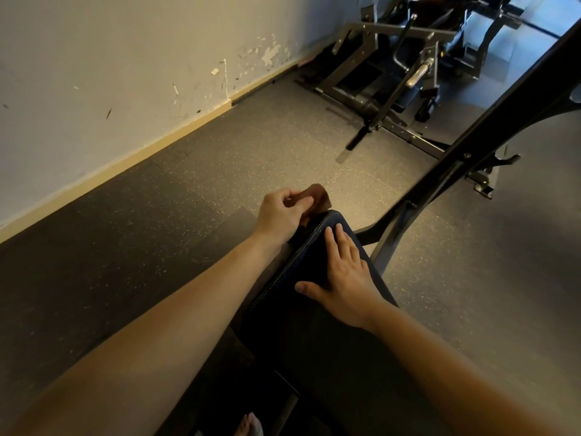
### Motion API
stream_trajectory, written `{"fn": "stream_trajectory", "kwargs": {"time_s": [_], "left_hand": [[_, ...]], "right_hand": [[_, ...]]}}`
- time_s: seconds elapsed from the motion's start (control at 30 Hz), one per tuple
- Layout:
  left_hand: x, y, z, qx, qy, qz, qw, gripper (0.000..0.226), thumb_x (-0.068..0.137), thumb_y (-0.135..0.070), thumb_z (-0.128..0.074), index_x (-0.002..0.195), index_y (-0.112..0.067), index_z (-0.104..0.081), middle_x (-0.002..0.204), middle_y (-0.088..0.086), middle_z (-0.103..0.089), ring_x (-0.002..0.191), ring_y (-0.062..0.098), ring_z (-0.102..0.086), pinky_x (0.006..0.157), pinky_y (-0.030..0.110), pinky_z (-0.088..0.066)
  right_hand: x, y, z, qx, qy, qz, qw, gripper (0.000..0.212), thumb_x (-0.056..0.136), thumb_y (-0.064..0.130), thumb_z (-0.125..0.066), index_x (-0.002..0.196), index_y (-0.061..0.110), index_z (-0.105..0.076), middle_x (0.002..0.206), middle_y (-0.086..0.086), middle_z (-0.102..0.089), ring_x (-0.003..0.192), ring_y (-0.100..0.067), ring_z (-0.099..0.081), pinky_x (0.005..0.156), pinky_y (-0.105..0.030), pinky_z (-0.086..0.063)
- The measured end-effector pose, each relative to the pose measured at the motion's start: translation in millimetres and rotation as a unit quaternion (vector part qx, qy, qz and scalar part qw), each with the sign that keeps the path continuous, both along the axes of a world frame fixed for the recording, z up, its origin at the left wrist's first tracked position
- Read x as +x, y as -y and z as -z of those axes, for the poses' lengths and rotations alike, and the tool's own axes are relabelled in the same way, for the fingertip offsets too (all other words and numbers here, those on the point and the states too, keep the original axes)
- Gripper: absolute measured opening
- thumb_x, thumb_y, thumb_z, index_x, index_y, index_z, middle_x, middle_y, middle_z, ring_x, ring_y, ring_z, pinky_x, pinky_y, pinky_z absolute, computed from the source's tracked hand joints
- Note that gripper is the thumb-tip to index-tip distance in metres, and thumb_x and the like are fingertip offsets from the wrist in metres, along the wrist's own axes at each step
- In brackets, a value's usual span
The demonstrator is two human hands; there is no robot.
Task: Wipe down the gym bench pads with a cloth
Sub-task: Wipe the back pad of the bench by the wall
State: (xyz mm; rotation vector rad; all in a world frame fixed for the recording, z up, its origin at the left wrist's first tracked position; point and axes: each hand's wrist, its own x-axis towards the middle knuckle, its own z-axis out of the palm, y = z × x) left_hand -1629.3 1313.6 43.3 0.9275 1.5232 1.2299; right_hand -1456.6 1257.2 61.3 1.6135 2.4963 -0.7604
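Head camera, looking down along my two bare forearms. My left hand (279,215) sits in the middle of the frame with its fingers curled in, pinching a small brown cloth (319,196) between thumb and fingertips. The cloth is bunched and rests against the far rounded end of the pad (301,341), just past its edge, with part of it hidden behind my fingers. My right hand (345,278) lies just below and to the right, flat on top of the pad: the fingers are straight and close together, pointing toward the far end, and the thumb is spread out to the left. It holds nothing.

The pad is dark and narrow and runs from the bottom of the frame up to the centre. A line of pale stitching (292,265) follows its left edge. Its lower part is in deep shadow. To the right of the pad a black metal frame (465,146) slants up toward the upper right corner.

Under everything is a speckled rubber floor (251,146), darker at the left and lighter toward the centre. A pale baseboard (141,152) crosses the left half on a diagonal, and above it is a wall (110,58) with chipped paint. In the upper right stands another grey gym machine (402,58). At the bottom edge part of a foot (250,426) shows.
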Motion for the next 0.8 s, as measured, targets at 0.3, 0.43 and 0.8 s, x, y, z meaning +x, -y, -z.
{"fn": "stream_trajectory", "kwargs": {"time_s": [0.3, 0.43, 0.8], "left_hand": [[-22, -5, -18, -0.015, -0.124, 0.183, 0.975, 0.014, 0.090, -0.020, -0.077, 0.103, -0.017, -0.073, 0.098, 0.004, -0.072, 0.098, 0.023, -0.071, 0.083, 0.035, -0.059], [-50, 11, -32, -0.047, -0.106, 0.271, 0.956, 0.014, 0.092, -0.010, -0.071, 0.104, -0.018, -0.071, 0.099, 0.007, -0.073, 0.093, 0.019, -0.073, 0.075, 0.025, -0.059], [-40, 23, -31, 0.023, -0.105, 0.236, 0.966, 0.018, 0.095, -0.010, -0.070, 0.103, -0.025, -0.073, 0.099, -0.002, -0.075, 0.095, 0.009, -0.073, 0.085, 0.023, -0.059]], "right_hand": [[2, 0, 2, 0.009, -0.001, -0.003, 1.000, 0.115, 0.087, 0.076, -0.052, 0.159, 0.026, 0.023, 0.165, 0.003, 0.031, 0.153, -0.019, 0.024, 0.125, -0.048, -0.003], [3, -1, 2, 0.009, -0.003, -0.006, 1.000, 0.116, 0.086, 0.076, -0.052, 0.159, 0.025, 0.023, 0.164, 0.003, 0.033, 0.152, -0.019, 0.026, 0.124, -0.047, -0.002], [2, 0, 0, 0.005, 0.003, -0.005, 1.000, 0.115, 0.087, 0.075, -0.052, 0.158, 0.025, 0.023, 0.164, 0.003, 0.033, 0.152, -0.018, 0.026, 0.124, -0.047, -0.002]]}}
